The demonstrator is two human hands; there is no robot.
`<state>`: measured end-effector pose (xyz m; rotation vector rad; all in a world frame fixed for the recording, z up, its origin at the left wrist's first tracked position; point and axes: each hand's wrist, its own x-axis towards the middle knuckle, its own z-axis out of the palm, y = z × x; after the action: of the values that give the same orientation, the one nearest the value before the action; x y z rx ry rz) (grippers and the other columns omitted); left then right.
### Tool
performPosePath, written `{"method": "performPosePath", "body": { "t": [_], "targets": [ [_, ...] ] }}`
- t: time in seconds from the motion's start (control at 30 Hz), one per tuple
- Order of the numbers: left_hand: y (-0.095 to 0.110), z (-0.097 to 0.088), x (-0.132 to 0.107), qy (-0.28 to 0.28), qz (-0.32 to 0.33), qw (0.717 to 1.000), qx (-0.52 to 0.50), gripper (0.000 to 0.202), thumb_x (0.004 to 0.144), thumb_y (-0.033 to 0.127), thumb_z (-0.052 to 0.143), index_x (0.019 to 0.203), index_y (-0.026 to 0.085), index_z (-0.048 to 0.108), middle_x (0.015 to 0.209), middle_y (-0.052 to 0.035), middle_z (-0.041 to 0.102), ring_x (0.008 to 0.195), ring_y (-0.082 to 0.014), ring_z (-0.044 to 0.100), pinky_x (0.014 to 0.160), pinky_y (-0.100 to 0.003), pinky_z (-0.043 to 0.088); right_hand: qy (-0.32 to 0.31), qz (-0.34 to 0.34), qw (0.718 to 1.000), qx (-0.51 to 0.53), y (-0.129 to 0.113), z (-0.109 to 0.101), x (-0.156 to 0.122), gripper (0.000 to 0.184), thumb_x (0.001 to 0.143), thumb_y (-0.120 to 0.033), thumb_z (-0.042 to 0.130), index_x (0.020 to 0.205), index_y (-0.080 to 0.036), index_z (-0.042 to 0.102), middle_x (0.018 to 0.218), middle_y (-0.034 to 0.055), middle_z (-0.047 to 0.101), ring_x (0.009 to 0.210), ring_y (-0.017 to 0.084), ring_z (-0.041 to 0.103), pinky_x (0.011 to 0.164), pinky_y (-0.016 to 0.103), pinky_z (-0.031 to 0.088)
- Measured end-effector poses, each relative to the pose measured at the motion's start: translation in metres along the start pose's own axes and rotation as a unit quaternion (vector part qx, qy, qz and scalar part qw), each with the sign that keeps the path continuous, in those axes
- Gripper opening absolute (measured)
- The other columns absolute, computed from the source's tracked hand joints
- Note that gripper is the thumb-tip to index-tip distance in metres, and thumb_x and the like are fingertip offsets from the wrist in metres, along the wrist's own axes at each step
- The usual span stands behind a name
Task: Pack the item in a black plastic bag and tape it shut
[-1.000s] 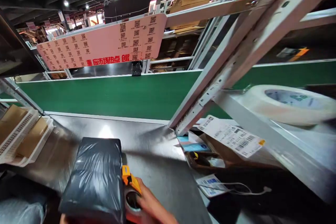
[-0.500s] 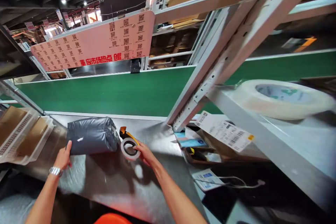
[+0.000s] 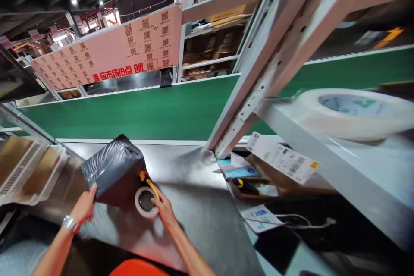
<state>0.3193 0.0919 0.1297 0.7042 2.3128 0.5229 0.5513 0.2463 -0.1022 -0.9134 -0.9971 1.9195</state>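
Note:
A dark grey plastic-wrapped parcel (image 3: 111, 170) sits tilted on the metal worktable (image 3: 200, 207). My left hand (image 3: 84, 206), with a silver watch at the wrist, is closed on the parcel's near left corner, thumb on top. My right hand (image 3: 164, 211) is wrapped round an orange-and-black tape dispenser (image 3: 150, 184) carrying a roll of tape (image 3: 138, 204). The dispenser's head is close to the right end of the parcel; whether it touches cannot be made out. My right fingertips are partly hidden behind the roll.
Behind the worktable runs a green conveyor belt (image 3: 136, 114). White baskets (image 3: 53, 172) holding cardboard stand at left. A metal post (image 3: 246, 99) rises at right, beside a shelf with a large tape roll (image 3: 307, 112) and a hanging label (image 3: 281, 159). An open box (image 3: 246, 196) lies below.
The parcel has turned and tipped, its far edge raised, with my left hand still on its corner. My right hand has moved left and slightly down with the tape dispenser, closer to the parcel.

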Motion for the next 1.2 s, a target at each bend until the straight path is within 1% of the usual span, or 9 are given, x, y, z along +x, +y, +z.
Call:
{"method": "performPosePath", "body": {
  "t": [0.13,0.23,0.33,0.43,0.5,0.6,0.73,1.0,1.2],
  "targets": [
    [0.001,0.06,-0.032,-0.112,0.036,0.993,-0.025,0.098,0.08,0.106,0.004,0.035,0.027,0.04,0.036,-0.0057,0.042,0.037,-0.0155,0.043,0.052,-0.033,0.038,-0.024,0.02,0.999,-0.009,-0.037,-0.009,0.038,0.058,0.064,-0.036,0.077,0.119,-0.022,0.084,0.114,0.007,0.086,0.114,0.035,0.074,0.11,0.05,0.055],
    [0.01,0.065,-0.044,-0.169,0.084,0.982,-0.031,0.111,0.084,0.102,0.003,0.055,0.017,0.068,0.04,-0.0065,0.051,0.038,-0.0167,0.046,0.05,-0.033,0.041,-0.03,0.02,0.999,-0.014,-0.056,-0.007,0.049,0.056,0.061,-0.035,0.079,0.115,-0.022,0.085,0.114,0.0066,0.086,0.115,0.033,0.074,0.107,0.046,0.056],
    [0.013,0.025,-0.044,-0.151,0.227,0.962,-0.011,0.102,0.096,0.093,0.022,0.099,0.011,0.084,0.053,-0.0064,0.064,0.052,-0.0218,0.064,0.059,-0.034,0.053,-0.008,0.011,1.0,-0.009,-0.052,-0.005,0.022,0.062,0.06,-0.037,0.082,0.121,-0.025,0.084,0.122,0.0054,0.085,0.12,0.034,0.072,0.109,0.047,0.055],
    [0.016,-0.034,-0.016,-0.028,0.478,0.873,0.095,0.09,0.09,0.087,0.058,0.144,0.017,0.072,0.121,-0.0189,0.081,0.116,-0.0339,0.076,0.106,-0.046,0.059,-0.001,0.013,1.0,-0.009,-0.023,0.002,-0.042,0.068,0.065,-0.037,0.085,0.131,-0.025,0.081,0.126,0.0066,0.083,0.122,0.035,0.072,0.11,0.05,0.055],
    [0.018,-0.062,0.018,-0.005,0.565,0.799,0.207,0.117,0.071,0.093,0.075,0.159,0.017,0.06,0.163,-0.0258,0.057,0.156,-0.0478,0.047,0.129,-0.063,0.038,0.019,0.017,1.0,0.006,0.006,0.016,-0.094,0.068,0.068,-0.038,0.085,0.135,-0.025,0.079,0.127,0.0072,0.083,0.122,0.036,0.073,0.111,0.052,0.055],
    [0.015,-0.073,0.067,-0.023,0.599,0.741,0.304,0.122,0.072,0.082,0.082,0.168,0.016,0.047,0.178,-0.0267,0.034,0.169,-0.0536,0.016,0.133,-0.073,0.023,0.09,0.011,0.994,0.061,0.048,0.052,-0.154,0.063,0.072,-0.041,0.086,0.133,-0.027,0.08,0.129,0.0077,0.083,0.128,0.038,0.071,0.114,0.054,0.054],
    [0.002,-0.048,0.088,0.007,0.611,0.739,0.283,0.104,0.087,0.056,0.08,0.171,0.011,0.038,0.18,-0.0257,0.031,0.171,-0.0509,0.007,0.133,-0.073,0.025,0.203,-0.017,0.972,0.119,0.072,0.098,-0.173,0.057,0.07,-0.037,0.084,0.125,-0.024,0.082,0.124,0.0085,0.084,0.127,0.038,0.072,0.113,0.051,0.056],
    [-0.006,-0.012,0.045,0.085,0.561,0.788,0.237,0.09,0.092,0.045,0.075,0.166,0.005,0.041,0.179,-0.0292,0.031,0.166,-0.0539,0.022,0.129,-0.077,0.029,0.33,-0.069,0.933,0.13,0.073,0.15,-0.157,0.071,0.068,-0.038,0.075,0.135,-0.016,0.074,0.118,0.0093,0.083,0.117,0.033,0.073,0.099,0.043,0.062],
    [-0.001,-0.012,0.045,0.08,0.568,0.782,0.244,0.091,0.091,0.046,0.075,0.164,0.001,0.044,0.177,-0.0306,0.034,0.163,-0.0566,0.027,0.128,-0.079,0.028,0.287,-0.052,0.952,0.094,0.141,0.232,-0.203,0.067,0.073,-0.043,0.08,0.137,-0.021,0.076,0.127,0.0075,0.082,0.117,0.034,0.074,0.103,0.045,0.06]
  ]
}}
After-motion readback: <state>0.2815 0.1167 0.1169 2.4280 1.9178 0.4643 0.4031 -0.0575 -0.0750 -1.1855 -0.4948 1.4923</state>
